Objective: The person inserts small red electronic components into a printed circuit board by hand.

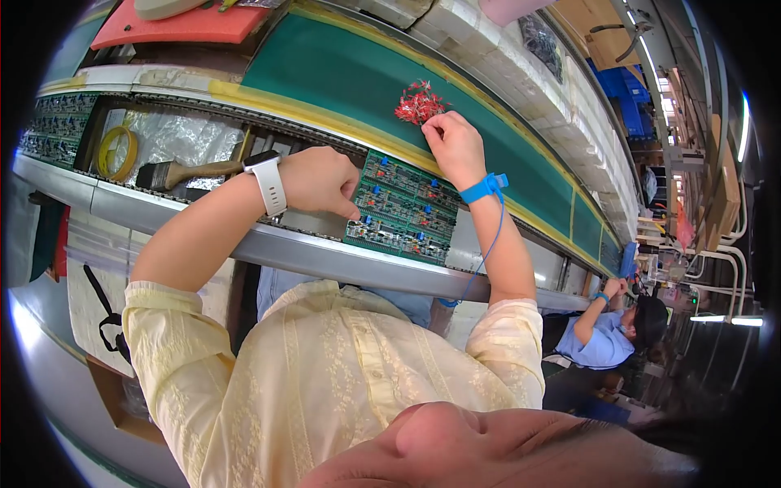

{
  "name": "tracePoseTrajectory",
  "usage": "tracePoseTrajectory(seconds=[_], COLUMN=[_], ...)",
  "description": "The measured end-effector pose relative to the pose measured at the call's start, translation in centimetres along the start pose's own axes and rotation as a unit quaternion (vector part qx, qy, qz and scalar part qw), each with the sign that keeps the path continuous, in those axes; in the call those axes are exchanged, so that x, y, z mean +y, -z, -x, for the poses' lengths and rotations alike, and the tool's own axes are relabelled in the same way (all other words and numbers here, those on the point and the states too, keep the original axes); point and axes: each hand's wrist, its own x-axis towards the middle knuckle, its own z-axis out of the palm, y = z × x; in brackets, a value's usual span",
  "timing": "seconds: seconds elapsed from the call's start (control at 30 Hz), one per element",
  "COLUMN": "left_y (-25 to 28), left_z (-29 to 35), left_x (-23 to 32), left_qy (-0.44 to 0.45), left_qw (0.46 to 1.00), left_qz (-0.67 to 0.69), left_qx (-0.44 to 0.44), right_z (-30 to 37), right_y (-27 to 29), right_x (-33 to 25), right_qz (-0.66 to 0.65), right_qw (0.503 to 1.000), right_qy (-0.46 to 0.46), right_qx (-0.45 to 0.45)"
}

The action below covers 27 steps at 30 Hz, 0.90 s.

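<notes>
The right hand (455,150) reaches across the line with its fingertips drawn together in a pinch at the lower edge of a loose cluster of red-and-white components (419,103); whether a single part lies between them cannot be made out. The left hand (321,180) is bent over the near-left edge of a populated circuit-board panel (403,207), fingers curled and thumb extended; whether it grips anything cannot be told. The panel lies flat between the conveyor rails, probably so that its edges are carried and its upper face remains accessible. The cluster rests just beyond on a green mat (313,65), presumably for short reach. A blue wrist strap (484,189) with a trailing cord encircles the right wrist, likely as a static ground; a white-banded watch (268,180) occupies the left. Further left, a wooden-handled brush (191,172) and a yellow tape roll (118,153) lie beside clear plastic film (175,134), apparently stowed within reach. A second panel (58,126) lies beyond.
</notes>
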Motion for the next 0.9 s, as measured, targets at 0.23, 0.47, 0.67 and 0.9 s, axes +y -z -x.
tracePoseTrajectory(seconds=[0.23, 0.47, 0.67, 0.9], left_y=[-0.5, -0.4, -0.3, 0.3], left_z=[-0.7, -0.8, -0.7, 0.0], left_x=[0.8, 0.3, 0.5, -0.4], left_qy=[-0.002, -0.019, -0.025, -0.082], left_qw=[0.962, 0.947, 0.924, 0.978], left_qz=[0.253, 0.320, 0.381, 0.192], left_qx=[0.104, 0.010, 0.034, -0.025], right_z=[3.2, 4.4, 5.2, 6.1], right_y=[2.5, 1.8, 1.6, 2.8], right_x=[-3.9, -5.8, -5.6, -6.4], right_qz=[-0.039, -0.066, -0.194, -0.323], right_qw=[0.968, 0.935, 0.952, 0.924], right_qy=[0.247, 0.347, 0.233, 0.144], right_qx=[-0.006, -0.006, -0.027, -0.147])
